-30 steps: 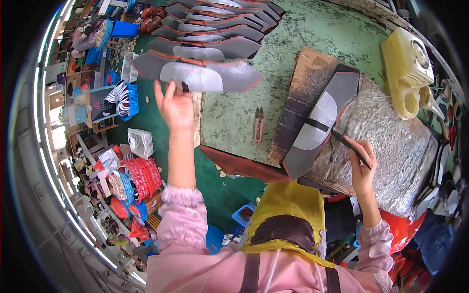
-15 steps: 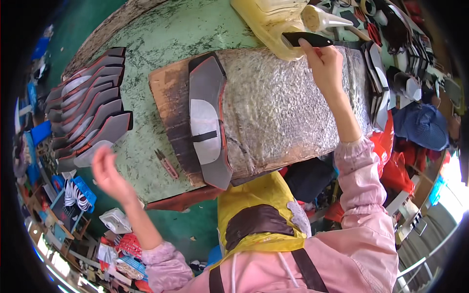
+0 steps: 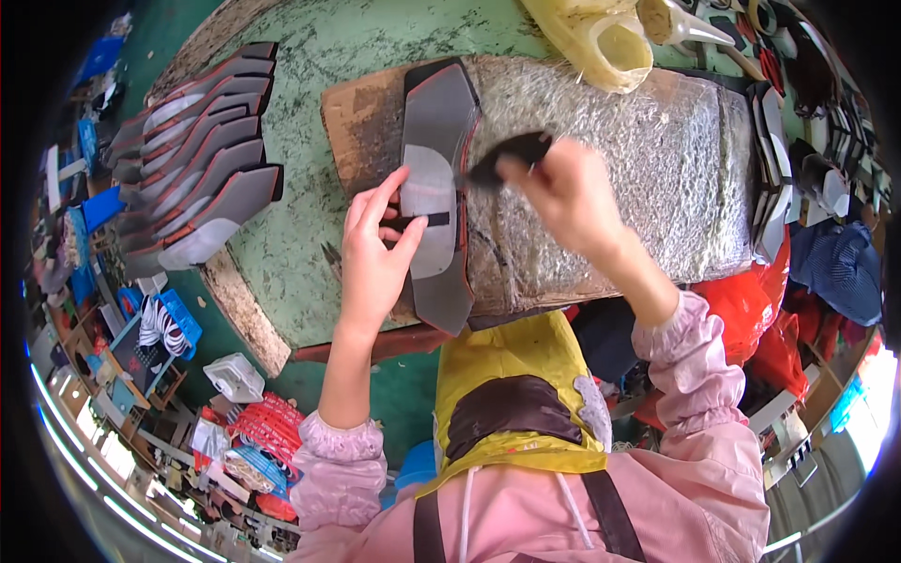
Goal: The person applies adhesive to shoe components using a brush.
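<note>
A long grey panel (image 3: 439, 103) with a light grey patch, a black strip and a red-edged side lies crosswise on a cardboard-backed board. My left hand (image 3: 366, 263) rests on its left edge, thumb and forefinger apart, the thumb beside the black strip (image 3: 437, 220). My right hand (image 3: 577, 197), blurred by motion, grips a flat black spreader (image 3: 511, 159) just right of the panel. Beyond it stands a cut-open yellowish plastic jug (image 3: 615, 56), its mouth toward me.
The board (image 3: 601, 178) has a shiny, crusted surface. Overlapping grey panels (image 3: 221, 188) lie at the left of the green table (image 3: 310, 122); more panels (image 3: 771, 169) stack at the right. A white funnel-like container (image 3: 662, 21) is beside the jug. Red bags (image 3: 751, 305) hang at the right.
My right hand has brought the spreader from the jug's mouth down and left toward the panel. My left hand has moved right from the overlapping panels onto the single one. The view has shifted.
</note>
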A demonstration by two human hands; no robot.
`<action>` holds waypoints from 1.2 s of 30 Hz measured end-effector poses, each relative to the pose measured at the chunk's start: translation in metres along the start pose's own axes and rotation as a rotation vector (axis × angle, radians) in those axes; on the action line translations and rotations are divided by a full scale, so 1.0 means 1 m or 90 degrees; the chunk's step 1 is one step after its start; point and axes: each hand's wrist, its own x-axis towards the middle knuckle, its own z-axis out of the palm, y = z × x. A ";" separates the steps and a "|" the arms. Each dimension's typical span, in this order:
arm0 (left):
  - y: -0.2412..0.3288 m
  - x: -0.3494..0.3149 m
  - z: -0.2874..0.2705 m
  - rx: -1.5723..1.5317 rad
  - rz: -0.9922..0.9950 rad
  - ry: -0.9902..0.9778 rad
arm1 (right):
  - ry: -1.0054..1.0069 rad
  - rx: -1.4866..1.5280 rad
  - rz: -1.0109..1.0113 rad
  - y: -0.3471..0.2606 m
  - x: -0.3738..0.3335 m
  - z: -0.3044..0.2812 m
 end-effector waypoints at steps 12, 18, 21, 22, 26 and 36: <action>-0.017 -0.007 0.012 0.037 0.087 0.084 | -0.056 0.100 -0.193 0.013 -0.093 0.033; -0.019 -0.010 0.013 0.103 0.090 0.076 | -0.148 0.085 -0.372 0.007 -0.107 0.038; -0.020 -0.012 0.013 0.083 0.128 0.081 | -0.066 0.077 -0.248 0.012 -0.120 0.041; -0.021 -0.012 0.013 0.083 0.128 0.092 | -0.142 -0.001 -0.284 0.012 -0.125 0.044; -0.024 -0.009 0.008 0.058 0.106 0.053 | -0.179 0.126 -0.346 0.006 -0.108 0.040; -0.018 0.011 -0.013 -0.249 -0.113 0.010 | 0.143 -0.108 -0.389 -0.004 -0.024 0.050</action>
